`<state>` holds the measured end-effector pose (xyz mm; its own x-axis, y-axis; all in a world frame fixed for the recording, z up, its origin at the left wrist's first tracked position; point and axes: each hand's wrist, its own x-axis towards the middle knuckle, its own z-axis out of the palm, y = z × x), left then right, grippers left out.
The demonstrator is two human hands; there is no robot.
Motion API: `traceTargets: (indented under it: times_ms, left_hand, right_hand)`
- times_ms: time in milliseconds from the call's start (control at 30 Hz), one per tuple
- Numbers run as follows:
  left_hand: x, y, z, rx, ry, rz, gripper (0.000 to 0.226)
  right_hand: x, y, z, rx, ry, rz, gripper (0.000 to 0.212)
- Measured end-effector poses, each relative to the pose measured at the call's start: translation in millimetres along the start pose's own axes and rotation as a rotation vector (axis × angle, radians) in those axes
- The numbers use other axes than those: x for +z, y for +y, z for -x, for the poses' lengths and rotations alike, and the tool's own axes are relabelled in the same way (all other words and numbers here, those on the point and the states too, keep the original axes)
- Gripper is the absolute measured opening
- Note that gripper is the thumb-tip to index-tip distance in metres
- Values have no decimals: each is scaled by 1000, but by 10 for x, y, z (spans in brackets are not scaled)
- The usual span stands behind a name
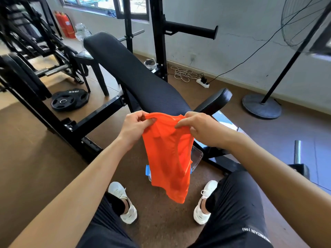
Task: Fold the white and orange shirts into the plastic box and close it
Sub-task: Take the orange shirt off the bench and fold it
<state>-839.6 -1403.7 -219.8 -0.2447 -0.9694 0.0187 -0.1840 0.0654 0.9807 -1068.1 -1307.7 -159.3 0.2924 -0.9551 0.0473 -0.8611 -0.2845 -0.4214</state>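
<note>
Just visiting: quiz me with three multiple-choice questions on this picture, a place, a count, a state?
1. Where is the clear plastic box with blue clips? A on the bench; B on the floor behind the bright orange fabric shirt; C on a lap.
2. Hands holding the shirt? A none; B one; C two.
3. The shirt is: A hanging; B folded in the box; C on the floor.
B, its corner shows beside the shirt; C, left hand and right hand pinch its top edge; A, it dangles from them.
</note>
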Motion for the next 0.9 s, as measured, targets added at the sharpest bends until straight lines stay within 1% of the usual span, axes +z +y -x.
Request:
traceTargets:
  times_ms: [67,167,233,300,400,467,500,567,600,667,700,800,867,900]
  left_hand:
    - [-20,24,30,-12,-12,-3,10]
    - [-39,86,118,-50,-83,5,11]
    - [-39,117,175,-67,-122,19,11]
    - [-20,159,230,-74,-127,42,11]
    - [80,253,308,-76,-105,82,12]
    - [187,346,360,-88,-87,123,11]
    - [244,391,373,-95,-86,146,11]
    - [340,469,365,-92,-100,172,11]
    - [376,513,354,-82,-108,176,12]
    - [417,582,328,-58,-116,177,13]
    - [426,611,321,-43,-122,176,12]
    - [410,678,341,53,-141,137,6]
    - [365,686,365,113,-189,116,2]
    - [339,676,377,138,-218,125,5]
  right_hand:
    - [6,20,-41,44,66,-5,58]
    - [-30,2,-74,96,194,-107,55]
    - [-47,-7,-81,151,250,-188,55]
    - [-30,-9,-90,226,271,-311,56]
    - [47,-38,-117,303,268,-605,52]
    - [62,-90,-120,309,263,-758,46]
    - [59,-124,-116,281,241,-787,41]
    - [40,-189,-100,166,177,-747,26]
    - [38,-217,-97,110,156,-704,23]
    - [67,-235,-102,44,183,-611,28]
    - [87,-238,-115,31,228,-568,28]
    - [117,-195,-134,36,338,-555,13]
    - [105,-180,-124,49,362,-565,10]
    - [97,-171,-114,51,361,-573,13]
